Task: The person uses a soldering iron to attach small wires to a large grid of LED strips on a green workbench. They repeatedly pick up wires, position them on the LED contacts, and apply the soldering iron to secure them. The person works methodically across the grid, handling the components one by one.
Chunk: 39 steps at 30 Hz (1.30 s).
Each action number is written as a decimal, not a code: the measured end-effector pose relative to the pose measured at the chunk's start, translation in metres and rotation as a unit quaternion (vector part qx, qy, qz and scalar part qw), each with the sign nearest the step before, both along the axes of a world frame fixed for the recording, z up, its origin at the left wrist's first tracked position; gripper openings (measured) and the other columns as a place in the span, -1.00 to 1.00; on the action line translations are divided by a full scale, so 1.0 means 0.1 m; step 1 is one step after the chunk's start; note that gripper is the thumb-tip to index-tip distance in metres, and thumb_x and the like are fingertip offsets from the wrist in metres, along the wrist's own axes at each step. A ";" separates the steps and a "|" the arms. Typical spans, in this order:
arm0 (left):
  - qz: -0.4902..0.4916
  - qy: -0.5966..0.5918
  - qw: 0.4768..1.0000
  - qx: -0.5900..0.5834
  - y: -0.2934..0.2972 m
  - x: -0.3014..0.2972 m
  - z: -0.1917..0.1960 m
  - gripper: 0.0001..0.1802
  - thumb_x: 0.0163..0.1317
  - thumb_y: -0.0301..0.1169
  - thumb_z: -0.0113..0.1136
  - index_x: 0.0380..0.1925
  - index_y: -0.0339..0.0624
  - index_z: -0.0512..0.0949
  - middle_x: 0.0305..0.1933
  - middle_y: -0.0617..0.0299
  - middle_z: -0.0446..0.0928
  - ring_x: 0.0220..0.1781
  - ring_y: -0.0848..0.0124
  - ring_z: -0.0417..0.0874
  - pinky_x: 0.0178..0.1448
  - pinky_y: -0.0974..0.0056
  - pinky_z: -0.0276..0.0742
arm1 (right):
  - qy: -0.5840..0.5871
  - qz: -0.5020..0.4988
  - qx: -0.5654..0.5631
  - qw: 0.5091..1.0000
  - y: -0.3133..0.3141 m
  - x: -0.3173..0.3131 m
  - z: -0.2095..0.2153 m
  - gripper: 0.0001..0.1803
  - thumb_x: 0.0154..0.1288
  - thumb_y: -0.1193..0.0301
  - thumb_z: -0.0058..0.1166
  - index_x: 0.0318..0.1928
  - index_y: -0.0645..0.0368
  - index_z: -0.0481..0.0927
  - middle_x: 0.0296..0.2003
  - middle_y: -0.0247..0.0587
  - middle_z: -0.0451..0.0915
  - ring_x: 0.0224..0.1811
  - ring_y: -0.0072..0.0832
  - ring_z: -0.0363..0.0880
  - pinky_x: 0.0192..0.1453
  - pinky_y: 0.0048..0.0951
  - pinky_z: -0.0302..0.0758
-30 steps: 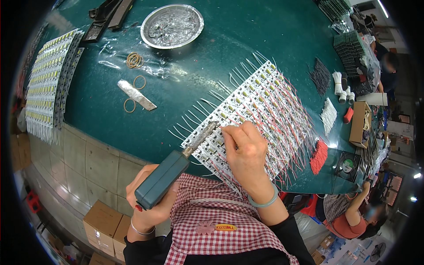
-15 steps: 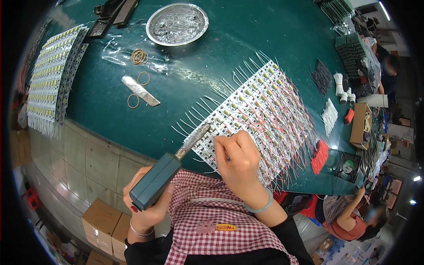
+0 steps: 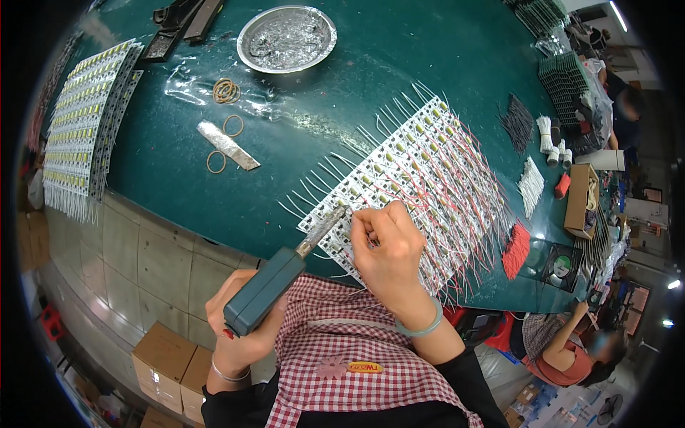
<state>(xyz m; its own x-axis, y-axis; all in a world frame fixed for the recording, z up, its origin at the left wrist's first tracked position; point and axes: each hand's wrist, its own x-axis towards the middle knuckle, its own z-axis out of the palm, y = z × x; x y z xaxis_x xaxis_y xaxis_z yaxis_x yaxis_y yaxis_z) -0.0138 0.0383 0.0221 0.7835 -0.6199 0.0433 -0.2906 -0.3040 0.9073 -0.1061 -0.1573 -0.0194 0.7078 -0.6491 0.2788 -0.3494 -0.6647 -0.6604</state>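
My left hand [image 3: 242,324] is wrapped round the dark green body of a soldering gun [image 3: 265,291]. Its thick, silvery tip reaches up and right onto a panel of white circuit boards [image 3: 399,167], near the panel's lower left part. Close beside that tip, my right hand [image 3: 389,246] is closed in a pinch over the boards; what its fingertips hold is too small and hidden to make out. White wires stick out along the panel's upper left edge, and red and white wires spread over its right side.
A metal bowl [image 3: 287,39] stands at the back of the green table. Rubber bands [image 3: 227,91] and a flat metal strip [image 3: 227,145] lie left. More board panels [image 3: 89,121] overhang the left edge. Bundles of black, white and red wires [image 3: 516,250] lie right; a co-worker [image 3: 571,349] sits beyond.
The soldering gun and my left hand have shifted slightly right, its tip a little higher on the boards relative to my fingers. My right hand has moved slightly right and up, still pinched.
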 end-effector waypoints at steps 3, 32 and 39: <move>-0.007 -0.001 1.000 -0.004 0.00 0.00 -0.02 -0.77 -0.05 -0.61 0.40 -0.33 -0.42 0.63 -0.28 0.02 0.65 -0.35 0.31 0.69 -0.28 0.33 0.57 | 0.001 -0.002 0.000 1.000 0.00 0.00 -0.01 -0.88 0.04 0.65 0.26 -0.40 0.22 0.61 -0.52 -0.20 0.37 -0.54 -0.27 0.45 -0.50 -0.27 0.36; 0.047 0.083 0.995 -0.003 0.09 0.02 0.03 -0.70 -0.11 -0.62 0.38 -0.28 -0.42 0.66 -0.27 0.02 0.65 -0.32 0.30 0.69 -0.25 0.32 0.58 | 0.003 0.003 0.012 1.000 0.01 0.04 0.02 -0.88 0.04 0.67 0.23 -0.42 0.24 0.57 -0.50 -0.15 0.38 -0.51 -0.22 0.47 -0.46 -0.23 0.40; 0.121 0.088 0.989 -0.019 0.10 -0.12 -0.06 -0.66 0.00 -0.63 0.39 -0.15 -0.46 0.61 -0.28 0.12 0.64 -0.38 0.43 0.63 -0.31 0.37 0.54 | 0.023 0.008 -0.016 1.000 -0.05 -0.04 0.04 -0.94 0.14 0.61 0.22 -0.41 0.22 0.60 -0.48 -0.13 0.43 -0.47 -0.20 0.50 -0.40 -0.22 0.45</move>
<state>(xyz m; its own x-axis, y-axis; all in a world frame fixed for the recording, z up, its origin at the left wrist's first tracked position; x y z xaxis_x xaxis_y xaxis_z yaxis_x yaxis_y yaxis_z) -0.0255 0.0486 0.0165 0.9060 -0.4142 -0.0866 -0.0510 -0.3101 0.9493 -0.1100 -0.1623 -0.0152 0.7305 -0.6289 0.2661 -0.3682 -0.6909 -0.6222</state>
